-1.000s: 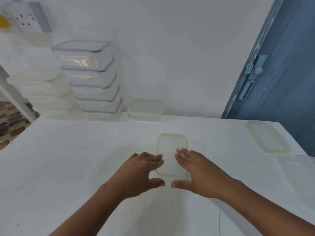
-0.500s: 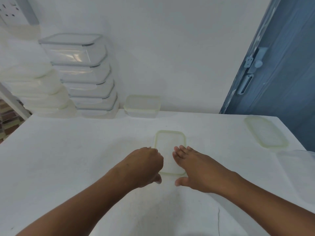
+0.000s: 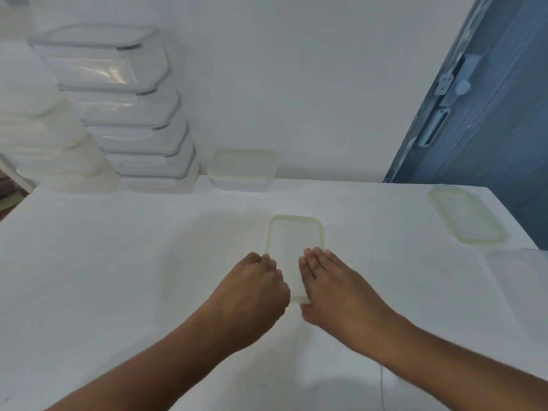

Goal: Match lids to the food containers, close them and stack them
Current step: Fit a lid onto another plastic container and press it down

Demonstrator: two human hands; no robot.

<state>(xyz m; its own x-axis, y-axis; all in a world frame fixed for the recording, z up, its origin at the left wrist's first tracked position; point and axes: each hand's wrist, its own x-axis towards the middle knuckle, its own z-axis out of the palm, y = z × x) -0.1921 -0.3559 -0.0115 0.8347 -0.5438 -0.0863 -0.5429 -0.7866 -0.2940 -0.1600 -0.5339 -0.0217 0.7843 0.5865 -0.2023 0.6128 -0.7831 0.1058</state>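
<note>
Right hand (image 3: 335, 289) flat on pale-green translucent rectangular plastic lid (image 3: 293, 235), mid white surface (image 3: 118, 262); left hand (image 3: 249, 292) curled at its left edge, grip unclear. Press rim evenly.

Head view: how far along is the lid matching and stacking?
Done: stacked containers and a single closed container stand by the wall. In hand: the centre lid, right hand flat on it, left hand with fingers curled at its left edge. Left: a loose lid at far right, beside a blurred clear piece, neither stacked yet.
</note>
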